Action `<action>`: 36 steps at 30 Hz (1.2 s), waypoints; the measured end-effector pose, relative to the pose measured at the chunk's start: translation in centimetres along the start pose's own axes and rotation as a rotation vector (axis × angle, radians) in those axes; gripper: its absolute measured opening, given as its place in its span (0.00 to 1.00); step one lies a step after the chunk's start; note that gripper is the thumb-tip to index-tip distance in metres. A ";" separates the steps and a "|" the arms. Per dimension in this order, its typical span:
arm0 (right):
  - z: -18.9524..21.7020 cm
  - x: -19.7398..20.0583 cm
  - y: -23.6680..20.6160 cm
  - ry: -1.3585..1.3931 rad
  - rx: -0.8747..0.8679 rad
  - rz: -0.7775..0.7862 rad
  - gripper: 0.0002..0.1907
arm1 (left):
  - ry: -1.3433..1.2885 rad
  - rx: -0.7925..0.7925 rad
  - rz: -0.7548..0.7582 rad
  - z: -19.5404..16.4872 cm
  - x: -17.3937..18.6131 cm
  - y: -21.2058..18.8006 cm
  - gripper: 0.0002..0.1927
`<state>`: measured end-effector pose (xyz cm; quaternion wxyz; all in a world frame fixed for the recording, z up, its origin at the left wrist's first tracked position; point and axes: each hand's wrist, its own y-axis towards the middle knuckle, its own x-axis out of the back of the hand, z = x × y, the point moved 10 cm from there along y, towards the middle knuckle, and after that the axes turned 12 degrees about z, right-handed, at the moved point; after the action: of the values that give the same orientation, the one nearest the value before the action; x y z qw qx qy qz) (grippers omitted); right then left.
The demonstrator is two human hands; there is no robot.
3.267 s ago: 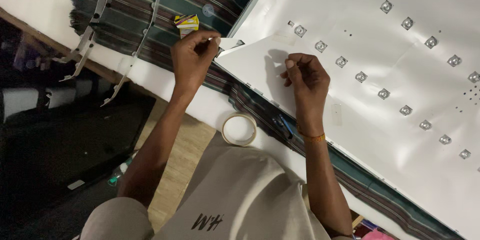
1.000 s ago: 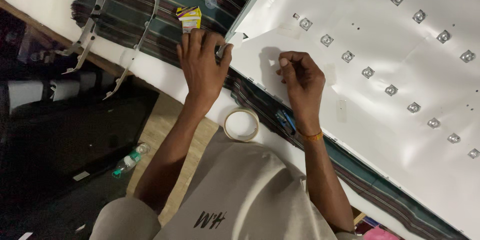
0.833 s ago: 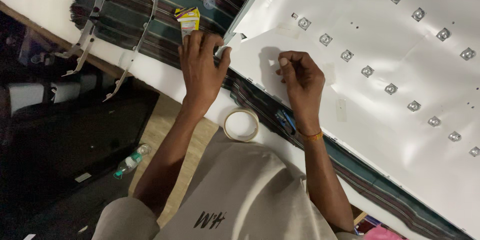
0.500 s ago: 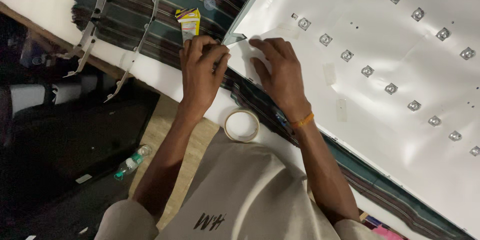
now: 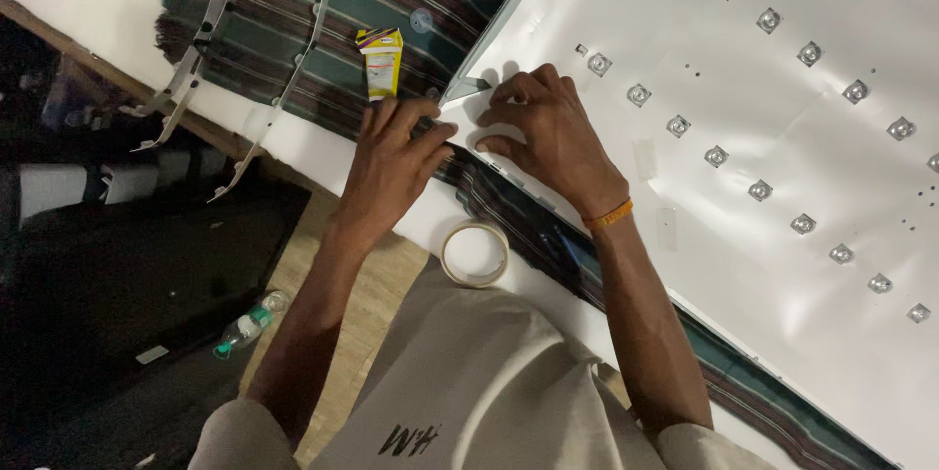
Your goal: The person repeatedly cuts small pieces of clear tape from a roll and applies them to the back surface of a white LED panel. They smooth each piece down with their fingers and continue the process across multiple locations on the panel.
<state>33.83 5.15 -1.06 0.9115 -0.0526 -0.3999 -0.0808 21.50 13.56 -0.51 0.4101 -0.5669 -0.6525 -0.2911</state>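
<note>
A large white reflector sheet point(image 5: 782, 137) with rows of small round lenses lies on a striped cloth. My right hand point(image 5: 543, 128) presses flat on the sheet's near corner, fingers spread toward the corner's edge. My left hand point(image 5: 396, 152) rests just left of it at the sheet's edge, fingers curled against the cloth and the corner; whether it pinches anything I cannot tell. A yellow glue tube point(image 5: 381, 61) lies on the cloth just beyond my left hand.
A tape roll point(image 5: 474, 255) sits on the white table edge near my body. Two metal strips point(image 5: 210, 30) lie across the striped cloth point(image 5: 284, 0) at upper left. A plastic bottle point(image 5: 249, 326) lies on the floor below.
My right hand has slid left from the middle of the sheet to its corner, next to my left hand. My left hand has stayed at the corner edge.
</note>
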 end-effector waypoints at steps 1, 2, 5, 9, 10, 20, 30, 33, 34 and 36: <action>0.1 -0.1 -0.2 0.007 0.003 0.009 0.17 | 0.008 -0.013 0.012 0.0 -0.2 -0.1 0.12; 0.1 -0.1 -0.6 0.036 -0.012 0.003 0.17 | -0.014 -0.021 -0.030 0.0 0.0 -0.3 0.12; -0.3 0.2 -1.6 0.124 -0.068 -0.049 0.15 | -0.229 0.047 -0.128 1.3 0.5 -0.4 0.13; -1.4 0.6 -2.6 0.179 -0.168 -0.169 0.13 | -0.583 0.224 -0.186 3.7 -0.6 0.4 0.15; -1.7 0.7 -2.8 0.176 -0.194 -0.189 0.13 | -0.590 0.225 -0.201 3.7 -0.6 0.8 0.14; 0.3 -0.6 -2.3 -0.028 -0.110 -0.175 0.20 | -0.359 0.243 -0.151 3.2 -0.5 3.0 0.11; 0.8 -1.4 -2.1 -0.150 -0.143 -0.141 0.23 | -0.204 0.232 -0.194 2.4 0.5 3.1 0.14; 0.6 -1.3 -2.2 -0.133 -0.151 -0.159 0.23 | -0.218 0.161 -0.258 2.2 1.2 3.1 0.21; 0.6 -1.3 -2.2 -0.128 -0.156 -0.166 0.23 | -0.223 0.135 -0.268 2.3 1.5 3.2 0.24; 0.5 -1.4 -2.2 -0.125 -0.161 -0.166 0.25 | -0.353 0.198 -0.119 3.8 0.1 4.0 0.20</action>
<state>32.12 3.25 -1.64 0.8678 -0.0971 -0.4512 -0.1842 24.64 17.60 -2.64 0.3252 -0.5264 -0.7719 -0.1458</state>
